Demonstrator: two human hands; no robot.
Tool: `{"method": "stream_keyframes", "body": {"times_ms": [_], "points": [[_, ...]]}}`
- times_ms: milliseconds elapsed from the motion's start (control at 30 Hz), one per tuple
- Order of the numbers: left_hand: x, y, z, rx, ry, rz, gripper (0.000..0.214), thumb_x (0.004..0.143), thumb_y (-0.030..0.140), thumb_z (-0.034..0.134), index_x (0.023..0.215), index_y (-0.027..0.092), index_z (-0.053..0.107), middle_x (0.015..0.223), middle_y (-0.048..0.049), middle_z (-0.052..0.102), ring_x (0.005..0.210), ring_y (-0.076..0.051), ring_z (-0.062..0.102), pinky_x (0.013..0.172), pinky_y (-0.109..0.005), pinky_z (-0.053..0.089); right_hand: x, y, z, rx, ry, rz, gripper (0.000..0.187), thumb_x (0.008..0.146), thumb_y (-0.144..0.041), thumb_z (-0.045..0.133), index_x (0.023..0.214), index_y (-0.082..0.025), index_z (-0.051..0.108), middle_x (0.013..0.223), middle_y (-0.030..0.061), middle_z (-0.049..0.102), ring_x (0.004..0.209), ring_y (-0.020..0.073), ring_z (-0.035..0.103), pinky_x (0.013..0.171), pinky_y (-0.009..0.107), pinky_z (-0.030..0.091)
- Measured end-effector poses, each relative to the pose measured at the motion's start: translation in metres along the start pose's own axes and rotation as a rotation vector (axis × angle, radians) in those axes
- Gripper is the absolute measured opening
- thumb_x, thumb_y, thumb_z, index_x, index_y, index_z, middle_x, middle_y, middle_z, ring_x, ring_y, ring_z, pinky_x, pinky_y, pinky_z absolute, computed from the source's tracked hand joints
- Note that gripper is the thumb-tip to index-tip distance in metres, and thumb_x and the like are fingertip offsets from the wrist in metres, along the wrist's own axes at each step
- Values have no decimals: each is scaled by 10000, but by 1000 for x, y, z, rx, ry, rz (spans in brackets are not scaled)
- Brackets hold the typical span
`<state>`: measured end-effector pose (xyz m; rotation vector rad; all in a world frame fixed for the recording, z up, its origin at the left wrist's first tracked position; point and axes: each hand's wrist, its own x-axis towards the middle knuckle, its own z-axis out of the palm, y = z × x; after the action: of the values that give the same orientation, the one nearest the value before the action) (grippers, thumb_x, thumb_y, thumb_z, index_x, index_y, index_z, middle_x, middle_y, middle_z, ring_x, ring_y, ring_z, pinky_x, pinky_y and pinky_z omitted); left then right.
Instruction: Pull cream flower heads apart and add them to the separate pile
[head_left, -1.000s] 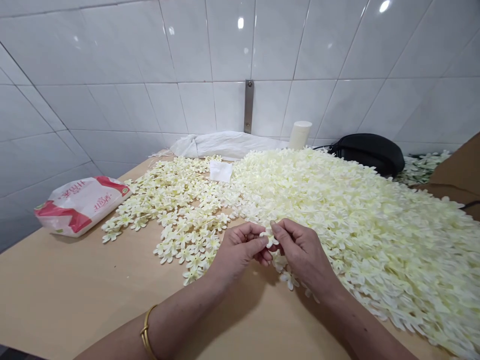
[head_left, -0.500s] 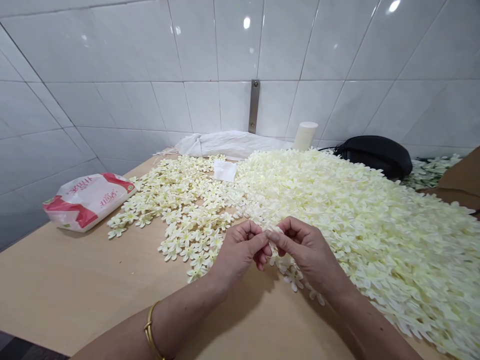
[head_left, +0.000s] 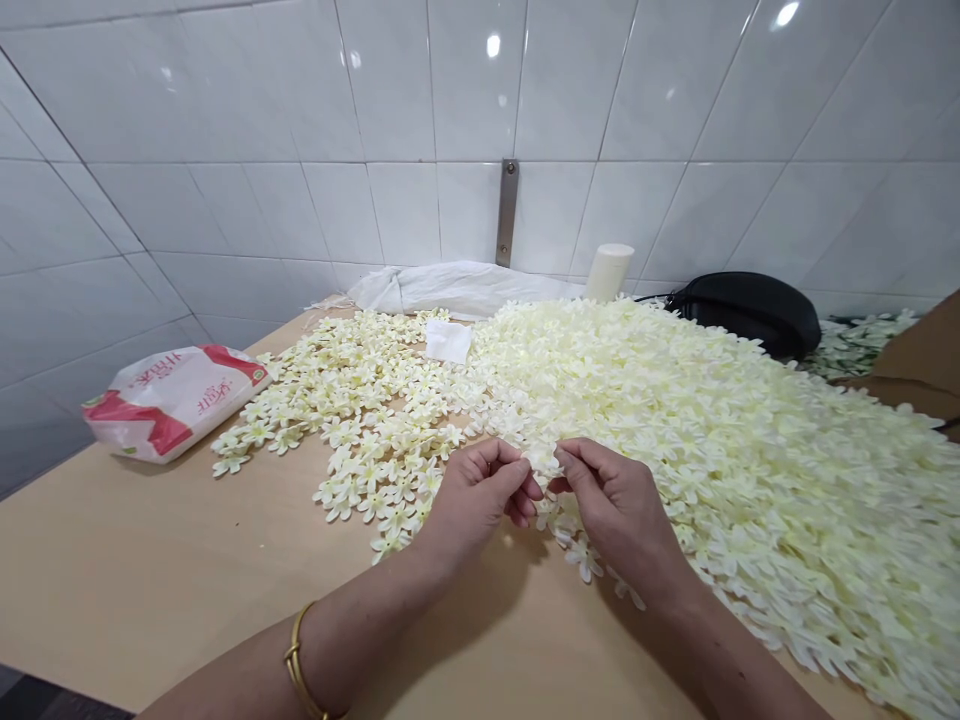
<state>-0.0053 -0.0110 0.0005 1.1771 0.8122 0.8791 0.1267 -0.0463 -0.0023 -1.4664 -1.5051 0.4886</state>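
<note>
My left hand (head_left: 484,490) is above the table's middle, its thumb and forefinger pinched together. Whatever is between those fingertips is too small to make out. A short gap to the right, my right hand (head_left: 611,500) is also closed in a pinch, with pale petals of an artificial flower (head_left: 543,464) at its fingertips. Behind and right of both hands spreads a large heap of cream-white artificial flowers (head_left: 720,430). To the left lies a looser pile of similar yellowish flowers (head_left: 375,430). Several single blossoms lie beneath my right hand.
A red-and-white tissue pack (head_left: 176,400) lies at the left of the wooden table (head_left: 165,560). Along the tiled wall are a white cloth bundle (head_left: 457,288), a white cylinder (head_left: 609,272) and a black case (head_left: 742,312). A small white paper (head_left: 448,341) lies among the flowers; brown cardboard (head_left: 919,360) is far right.
The fingertips of my two hands were touching and have drawn slightly apart. My right hand has shifted a little to the right, while the flower piles look the same.
</note>
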Motion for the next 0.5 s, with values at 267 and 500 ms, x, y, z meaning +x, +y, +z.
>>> {"method": "stream_keyframes", "body": {"times_ms": [267,500], "points": [[1,0,-1,92,80,87,149,692,201,521,553,150,506,522,4,552,440,-77,475,454,-205,405,-1,0,0,-178,130,-86,260,850,-295,416,643,-187,531,516,-13,513,459,109,447,463,230,353],[2,0,-4,108,104,115,157,708,221,530,569,153,506,540,10,555,445,-72,475,462,-199,402,4,3,-11,-92,226,14,243,827,-348,461,651,-189,511,541,-8,531,498,124,498,464,226,369]]}}
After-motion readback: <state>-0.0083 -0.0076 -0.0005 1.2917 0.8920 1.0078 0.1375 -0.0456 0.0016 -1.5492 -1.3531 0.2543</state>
